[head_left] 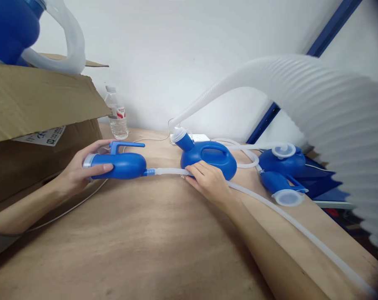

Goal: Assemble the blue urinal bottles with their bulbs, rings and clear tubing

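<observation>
Tugging too hard on the white tube (170, 171) could, I judge, pop it off the nozzle (149, 172); the left hand (74, 168) grips the bottle (128, 165) by its pale-rimmed end, the right hand (209, 183) pinches the tube, well apart; the bottle, glossy blue and rounded, handle (129, 144) uppermost, is sideways at the table's (145, 233) left, near a cardboard box (45, 100).

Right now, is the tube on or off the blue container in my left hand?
On: the tube meets the nozzle of the blue container, with no gap showing.
</observation>
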Motion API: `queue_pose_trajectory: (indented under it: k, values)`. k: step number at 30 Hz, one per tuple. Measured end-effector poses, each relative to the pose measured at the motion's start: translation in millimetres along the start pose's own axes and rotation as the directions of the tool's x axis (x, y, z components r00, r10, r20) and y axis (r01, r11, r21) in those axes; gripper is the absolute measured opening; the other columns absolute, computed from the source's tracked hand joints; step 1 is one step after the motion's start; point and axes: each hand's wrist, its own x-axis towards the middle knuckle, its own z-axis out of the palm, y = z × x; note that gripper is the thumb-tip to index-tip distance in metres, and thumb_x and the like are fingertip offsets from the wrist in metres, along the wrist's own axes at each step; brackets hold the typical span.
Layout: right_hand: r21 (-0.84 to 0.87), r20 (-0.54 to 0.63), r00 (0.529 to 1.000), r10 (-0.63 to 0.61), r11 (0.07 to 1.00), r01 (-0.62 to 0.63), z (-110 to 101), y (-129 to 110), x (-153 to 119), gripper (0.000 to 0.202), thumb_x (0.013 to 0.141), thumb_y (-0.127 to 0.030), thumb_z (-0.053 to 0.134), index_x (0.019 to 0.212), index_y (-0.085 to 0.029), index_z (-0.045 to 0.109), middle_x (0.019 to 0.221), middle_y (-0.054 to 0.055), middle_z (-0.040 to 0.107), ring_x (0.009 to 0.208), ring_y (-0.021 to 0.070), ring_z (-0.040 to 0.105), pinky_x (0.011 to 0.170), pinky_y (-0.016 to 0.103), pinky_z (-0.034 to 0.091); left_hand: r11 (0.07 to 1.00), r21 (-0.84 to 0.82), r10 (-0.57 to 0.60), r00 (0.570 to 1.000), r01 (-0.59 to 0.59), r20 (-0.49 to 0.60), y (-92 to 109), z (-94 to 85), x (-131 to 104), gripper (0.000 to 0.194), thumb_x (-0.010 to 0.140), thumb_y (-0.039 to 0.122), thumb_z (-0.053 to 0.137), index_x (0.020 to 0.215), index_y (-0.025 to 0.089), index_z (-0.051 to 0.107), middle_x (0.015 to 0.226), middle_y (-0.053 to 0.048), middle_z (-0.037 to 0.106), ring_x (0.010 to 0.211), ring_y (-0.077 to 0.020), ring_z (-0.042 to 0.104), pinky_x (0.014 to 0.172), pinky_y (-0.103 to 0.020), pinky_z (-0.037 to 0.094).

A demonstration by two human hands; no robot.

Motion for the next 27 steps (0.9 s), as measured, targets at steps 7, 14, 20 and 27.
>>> queue_pose_trajectory:
  k: [7,14,20,27]
  values:
    - [0.381,0.247,0.936,0.25,0.863,-0.331,2.5,-6.3,-4.4,0.043,0.101,-0.046,0.053,0.128,-0.017,0.07,0.111,0.005,0.068,0.097,0.0038,0.062,0.087,0.018,0.047,1.0,0.008,-0.026,1.0,0.026,-0.011,8.8,9.2,-10.2,0.074,0.058,0.048,0.09,0.124,0.024,0.069,0.094,-0.003,0.064,0.074,-0.0107,0.06,0.059,-0.015,0.05]
    - [0.468,0.472,0.827,0.304,0.709,-0.528,-4.1,-6.6,0.2,0.052,0.106,-0.048,0.037,0.143,-0.023,0.063,0.123,0.005,0.066,0.106,0.0052,0.063,0.097,0.021,0.049,0.999,0.036,0.021,0.996,-0.024,0.087,6.7,5.4,-7.9,0.078,0.061,0.046,0.092,0.129,0.021,0.065,0.103,-0.006,0.065,0.08,-0.0115,0.06,0.059,-0.013,0.044]
    - [0.425,0.503,0.847,0.171,0.805,-0.415,-7.8,-24.9,11.6,0.051,0.109,-0.041,0.03,0.143,-0.02,0.061,0.125,0.008,0.064,0.114,0.0062,0.06,0.104,0.022,0.048,0.975,0.193,0.083,0.988,-0.107,0.13,15.6,17.7,-21.7,0.074,0.07,0.049,0.084,0.137,0.024,0.063,0.106,-0.005,0.066,0.088,-0.0124,0.058,0.071,-0.015,0.045]
    - [0.354,0.524,0.845,0.11,0.874,-0.333,-9.1,-43.9,17.6,0.048,0.107,-0.028,0.031,0.146,-0.018,0.057,0.124,0.009,0.063,0.119,0.0079,0.058,0.111,0.023,0.045,0.961,0.238,0.109,0.985,-0.139,0.137,20.9,27.8,-31.7,0.078,0.069,0.047,0.086,0.139,0.025,0.061,0.106,-0.004,0.065,0.089,-0.0135,0.056,0.07,-0.017,0.043]
